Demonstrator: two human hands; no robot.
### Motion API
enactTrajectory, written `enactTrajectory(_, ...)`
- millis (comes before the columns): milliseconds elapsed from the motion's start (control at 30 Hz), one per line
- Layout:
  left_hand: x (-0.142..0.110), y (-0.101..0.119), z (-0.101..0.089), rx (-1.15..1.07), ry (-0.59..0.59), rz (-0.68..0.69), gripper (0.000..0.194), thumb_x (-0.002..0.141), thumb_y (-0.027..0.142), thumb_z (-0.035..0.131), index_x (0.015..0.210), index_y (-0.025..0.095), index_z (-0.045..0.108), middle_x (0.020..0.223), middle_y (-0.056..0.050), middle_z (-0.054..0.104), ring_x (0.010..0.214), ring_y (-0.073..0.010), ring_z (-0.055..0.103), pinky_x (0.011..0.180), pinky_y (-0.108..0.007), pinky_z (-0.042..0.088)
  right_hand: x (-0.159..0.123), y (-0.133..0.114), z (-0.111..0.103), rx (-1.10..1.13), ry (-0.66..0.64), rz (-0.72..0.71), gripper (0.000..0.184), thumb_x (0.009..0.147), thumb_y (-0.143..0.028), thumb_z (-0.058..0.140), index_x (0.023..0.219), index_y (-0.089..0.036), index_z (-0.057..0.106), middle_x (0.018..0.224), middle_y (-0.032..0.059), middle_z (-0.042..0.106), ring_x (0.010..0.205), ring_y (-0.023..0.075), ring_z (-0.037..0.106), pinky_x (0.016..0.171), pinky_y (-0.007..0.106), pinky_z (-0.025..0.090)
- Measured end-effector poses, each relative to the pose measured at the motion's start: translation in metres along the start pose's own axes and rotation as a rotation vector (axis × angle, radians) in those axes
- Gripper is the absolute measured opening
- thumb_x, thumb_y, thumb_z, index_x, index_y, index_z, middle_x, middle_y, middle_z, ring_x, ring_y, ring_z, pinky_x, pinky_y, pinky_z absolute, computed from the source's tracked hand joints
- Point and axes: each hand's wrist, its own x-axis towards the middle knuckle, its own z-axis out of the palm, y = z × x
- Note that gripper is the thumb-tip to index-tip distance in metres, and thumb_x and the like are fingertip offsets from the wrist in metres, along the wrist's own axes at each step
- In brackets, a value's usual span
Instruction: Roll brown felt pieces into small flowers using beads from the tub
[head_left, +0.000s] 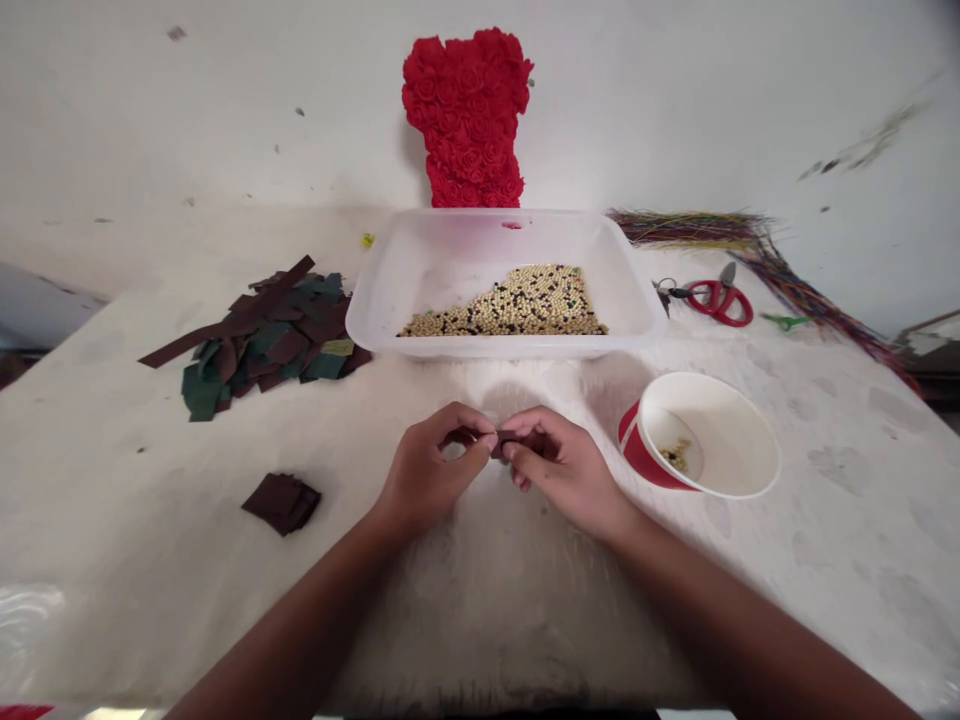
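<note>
Small dark brown scrap – pinched between the fingertips of the left hand and right hand, both held narrow, just above the white table. Nearby, a stack of brown squares to the left; a tilted red-and-white paper cup to the right; ahead, a clear plastic tub of cream and black beads.
</note>
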Motion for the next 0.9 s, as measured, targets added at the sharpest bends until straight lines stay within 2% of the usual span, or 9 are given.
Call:
enactTrajectory(200,-0.0009,0.0015,0.0005,-0.014,-0.014,0.016,0.004,0.08,0.016,0.061,0.082,0.02,0.061,0.08,0.001,0.064,0.078,-0.0129,0.063,0.074,-0.025,0.051,-0.0012,-0.0015,-0.0005,-0.006,0.0,0.001,0.017,0.082,-0.023,0.064,0.097,-0.018,0.059,0.076,-0.0026,0.058,0.052,0.0076,0.055,0.05,0.023,0.048)
enactTrajectory(367,-0.0024,0.0043,-0.0001,-0.018,-0.006,-0.019,0.004,0.08,0.017,0.062,0.083,0.019,0.06,0.08,0.0,0.063,0.077,-0.0133,0.063,0.073,-0.026,0.051,-0.0036,-0.0013,-0.0012,-0.034,-0.071,-0.02,0.012,0.087,-0.028,0.059,0.094,-0.018,0.059,0.074,-0.0018,0.059,0.056,0.0084,0.055,0.054,0.024,0.049)
enactTrajectory(900,-0.0042,0.0049,-0.0044,-0.03,-0.01,-0.027,0.006,0.08,0.021,0.066,0.085,0.019,0.069,0.081,-0.001,0.071,0.076,-0.0138,0.066,0.072,-0.025,0.052,-0.007,0.0023,-0.0011,-0.087,-0.056,-0.059,0.011,0.091,-0.029,0.056,0.094,-0.019,0.06,0.077,-0.0009,0.06,0.057,0.009,0.054,0.054,0.023,0.045)
